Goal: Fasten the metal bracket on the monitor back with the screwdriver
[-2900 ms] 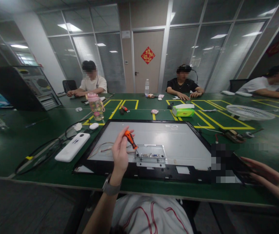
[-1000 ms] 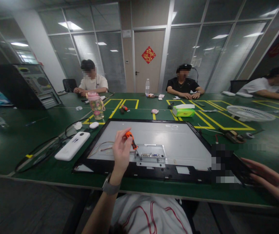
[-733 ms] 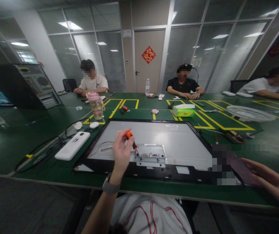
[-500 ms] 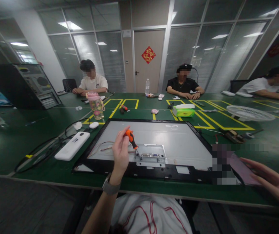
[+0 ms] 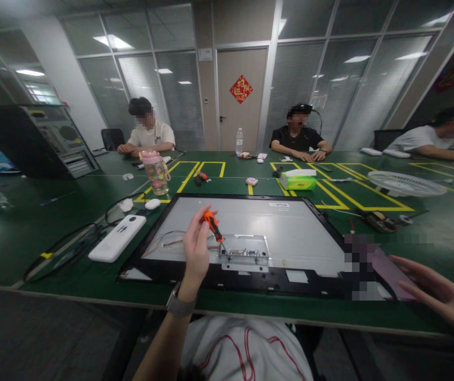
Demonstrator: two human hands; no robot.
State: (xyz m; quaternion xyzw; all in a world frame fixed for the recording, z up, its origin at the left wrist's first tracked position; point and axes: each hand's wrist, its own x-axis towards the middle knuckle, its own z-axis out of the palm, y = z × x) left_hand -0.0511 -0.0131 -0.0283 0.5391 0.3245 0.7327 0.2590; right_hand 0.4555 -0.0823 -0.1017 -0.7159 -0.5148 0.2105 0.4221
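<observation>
My left hand (image 5: 196,241) holds an orange and black screwdriver (image 5: 213,226), its fingers closed on the handle. The screwdriver leans, and its tip meets the left side of a metal bracket (image 5: 246,268) with ports. That bracket sits on the grey back of a flat display panel (image 5: 282,225) with a black frame, lying on the table. Off the panel's right end, my right hand (image 5: 443,296) has its fingers around the edges of a pinkish-purple phone (image 5: 396,278). Part of the phone is blurred out by pixelation.
Left of the panel lie a white power bank (image 5: 118,238) and black cables (image 5: 66,243). Behind it stand a floral bottle (image 5: 156,172) and a green tissue pack (image 5: 298,181). A computer tower (image 5: 32,137) is far left, a white fan grille (image 5: 405,184) right. Three people sit across the table.
The fingers of my right hand have shifted slightly on the phone. My left hand and the screwdriver stay in almost the same place.
</observation>
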